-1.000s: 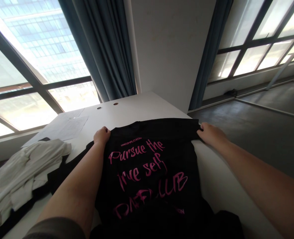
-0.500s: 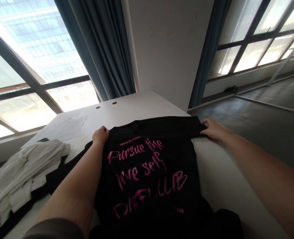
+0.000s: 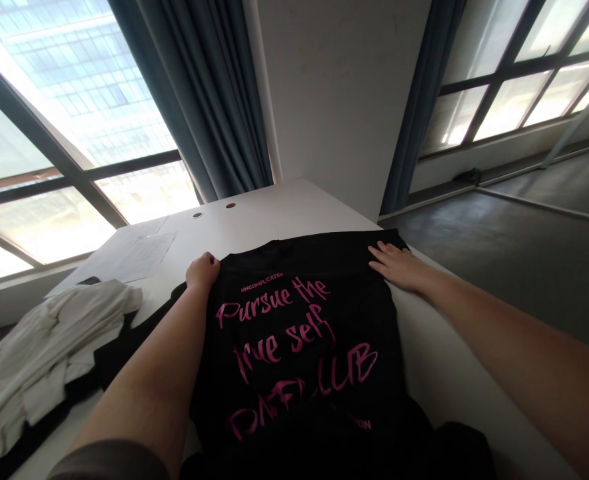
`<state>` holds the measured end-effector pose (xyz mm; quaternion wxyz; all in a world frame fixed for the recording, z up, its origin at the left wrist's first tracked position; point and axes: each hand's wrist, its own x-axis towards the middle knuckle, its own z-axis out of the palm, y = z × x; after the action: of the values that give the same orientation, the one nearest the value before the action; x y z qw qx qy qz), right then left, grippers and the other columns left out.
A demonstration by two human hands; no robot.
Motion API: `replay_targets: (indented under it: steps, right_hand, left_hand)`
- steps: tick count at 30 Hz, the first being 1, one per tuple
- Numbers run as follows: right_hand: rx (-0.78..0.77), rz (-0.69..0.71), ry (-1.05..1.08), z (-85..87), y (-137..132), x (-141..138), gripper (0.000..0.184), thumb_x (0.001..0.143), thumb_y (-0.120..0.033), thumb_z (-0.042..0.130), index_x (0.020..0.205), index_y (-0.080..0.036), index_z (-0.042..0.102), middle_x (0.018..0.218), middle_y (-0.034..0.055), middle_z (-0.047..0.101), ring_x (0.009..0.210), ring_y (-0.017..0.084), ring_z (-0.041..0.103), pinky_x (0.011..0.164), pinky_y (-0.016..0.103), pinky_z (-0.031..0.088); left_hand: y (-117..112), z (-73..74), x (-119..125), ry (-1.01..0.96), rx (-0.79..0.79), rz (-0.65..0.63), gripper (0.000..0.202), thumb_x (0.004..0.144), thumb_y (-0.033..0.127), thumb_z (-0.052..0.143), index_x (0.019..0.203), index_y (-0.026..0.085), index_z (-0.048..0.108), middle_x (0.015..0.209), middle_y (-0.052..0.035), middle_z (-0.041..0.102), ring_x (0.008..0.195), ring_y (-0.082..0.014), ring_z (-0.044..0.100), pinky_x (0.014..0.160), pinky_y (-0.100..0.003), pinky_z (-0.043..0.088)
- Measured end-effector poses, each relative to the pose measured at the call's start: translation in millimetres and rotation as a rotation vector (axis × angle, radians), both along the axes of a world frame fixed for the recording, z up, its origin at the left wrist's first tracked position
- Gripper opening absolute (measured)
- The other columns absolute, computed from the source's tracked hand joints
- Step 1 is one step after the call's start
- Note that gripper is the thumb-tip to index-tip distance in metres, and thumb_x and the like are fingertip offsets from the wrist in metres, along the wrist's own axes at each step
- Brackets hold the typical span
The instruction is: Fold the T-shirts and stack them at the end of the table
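A black T-shirt [image 3: 354,313] with pink lettering lies spread over the white table [image 3: 299,207], its near part bunched and dark. At its far left shoulder, my left hand [image 3: 203,271] is closed on the fabric. My right hand [image 3: 397,264] lies flat on the right sleeve, fingers stretched out and spread. The left sleeve reaches out beneath my left forearm, which hides part of it.
Cream-coloured clothing [image 3: 64,333] lies in a heap on the left, with black fabric under it. Printed paper sheets [image 3: 139,257] rest near the window side. Two round cable holes [image 3: 198,215] pierce the tabletop. Beyond stand a blue curtain [image 3: 209,100] and a pillar [image 3: 339,93].
My right hand has let go of the sleeve's end and moved left onto the sleeve, its fingers now spread flat. My left hand keeps its hold at the shoulder.
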<state>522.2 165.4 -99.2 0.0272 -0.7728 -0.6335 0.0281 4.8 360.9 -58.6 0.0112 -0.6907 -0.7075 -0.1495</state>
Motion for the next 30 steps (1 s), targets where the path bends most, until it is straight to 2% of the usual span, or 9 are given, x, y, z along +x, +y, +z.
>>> replay_targets:
  steps: [5, 7, 10, 13, 15, 18, 21, 27, 30]
  right_hand:
    - [-0.021, -0.143, 0.002, 7.8, -2.9, 8.8, 0.068, 0.102, -0.056, 0.029, 0.162, -0.025, 0.032, 0.169, 0.0138, 0.026, 0.153, 0.036, 0.028, 0.120, 0.060, 0.027]
    - [-0.013, -0.176, -0.005, 11.2, -5.2, 16.1, 0.066, 0.101, -0.052, 0.034, 0.159, -0.022, 0.038, 0.166, 0.0159, 0.032, 0.149, 0.037, 0.036, 0.118, 0.058, 0.032]
    - [0.006, -0.181, -0.049, 17.6, -9.6, 26.0, 0.058, 0.096, -0.047, 0.045, 0.145, -0.018, 0.057, 0.152, 0.0199, 0.050, 0.138, 0.040, 0.048, 0.111, 0.055, 0.041]
    - [0.103, -0.093, -0.138, 27.5, -14.3, 23.3, 0.046, 0.089, -0.036, 0.055, 0.130, -0.018, 0.068, 0.136, 0.0182, 0.063, 0.129, 0.040, 0.054, 0.107, 0.053, 0.044]
    - [0.149, 0.028, -0.139, 34.6, -16.4, 13.0, 0.042, 0.085, -0.024, 0.057, 0.125, -0.021, 0.070, 0.130, 0.0144, 0.065, 0.120, 0.035, 0.059, 0.102, 0.046, 0.046]
    - [0.106, 0.167, -0.087, 43.3, -16.9, -5.4, 0.038, 0.081, -0.010, 0.053, 0.113, -0.022, 0.072, 0.119, 0.0103, 0.067, 0.105, 0.026, 0.065, 0.092, 0.036, 0.048]
    - [0.041, 0.154, -0.103, 48.8, -16.9, -12.6, 0.032, 0.078, -0.007, 0.055, 0.103, -0.020, 0.070, 0.109, 0.0104, 0.065, 0.099, 0.026, 0.064, 0.084, 0.034, 0.047]
    - [-0.069, 0.088, -0.113, 48.8, -25.1, -1.2, 0.048, 0.072, -0.005, 0.064, 0.117, -0.021, 0.066, 0.117, 0.0138, 0.062, 0.098, 0.029, 0.065, 0.084, 0.037, 0.049]
    - [-0.076, 0.157, -0.089, 45.3, -31.5, -6.9, 0.058, 0.072, -0.004, 0.065, 0.128, -0.020, 0.063, 0.132, 0.0160, 0.059, 0.116, 0.032, 0.062, 0.096, 0.040, 0.048]
  left_hand:
    - [-2.0, 1.3, 1.1, -0.002, 0.001, 0.000, 0.025, 0.093, 0.036, 0.047, 0.103, 0.025, 0.066, 0.101, -0.0129, 0.074, 0.099, -0.0330, 0.068, 0.076, -0.040, 0.050]
    - [-2.4, 1.4, 1.2, -0.004, 0.001, -0.001, 0.025, 0.093, 0.036, 0.046, 0.103, 0.025, 0.066, 0.100, -0.0128, 0.074, 0.099, -0.0329, 0.069, 0.076, -0.040, 0.050]
    - [-2.7, 1.5, 1.2, -0.008, -0.002, -0.005, 0.025, 0.093, 0.036, 0.047, 0.103, 0.024, 0.067, 0.101, -0.0128, 0.074, 0.099, -0.0326, 0.068, 0.076, -0.040, 0.050]
    - [-2.9, 1.9, 1.2, -0.009, -0.003, -0.003, 0.025, 0.093, 0.036, 0.047, 0.102, 0.024, 0.067, 0.101, -0.0129, 0.075, 0.099, -0.0326, 0.068, 0.076, -0.039, 0.050]
    - [-3.1, 2.2, 1.3, -0.009, -0.001, -0.003, 0.025, 0.093, 0.036, 0.047, 0.102, 0.024, 0.067, 0.101, -0.0128, 0.075, 0.099, -0.0323, 0.068, 0.076, -0.039, 0.050]
    - [-3.0, 1.9, 1.3, -0.007, 0.002, -0.007, 0.025, 0.093, 0.036, 0.047, 0.102, 0.024, 0.067, 0.100, -0.0124, 0.074, 0.098, -0.0321, 0.068, 0.075, -0.038, 0.050]
    - [-2.4, 1.0, 1.0, -0.005, 0.008, -0.004, 0.025, 0.093, 0.035, 0.046, 0.100, 0.024, 0.067, 0.101, -0.0122, 0.074, 0.099, -0.0322, 0.068, 0.076, -0.039, 0.050]
    - [-2.8, 1.8, 1.2, 0.002, 0.007, -0.003, 0.024, 0.093, 0.035, 0.047, 0.100, 0.024, 0.066, 0.100, -0.0118, 0.074, 0.098, -0.0317, 0.068, 0.076, -0.038, 0.050]
    - [-3.7, 2.7, 2.0, 0.004, 0.003, -0.002, 0.023, 0.093, 0.034, 0.047, 0.100, 0.024, 0.066, 0.099, -0.0116, 0.074, 0.097, -0.0314, 0.069, 0.076, -0.038, 0.050]
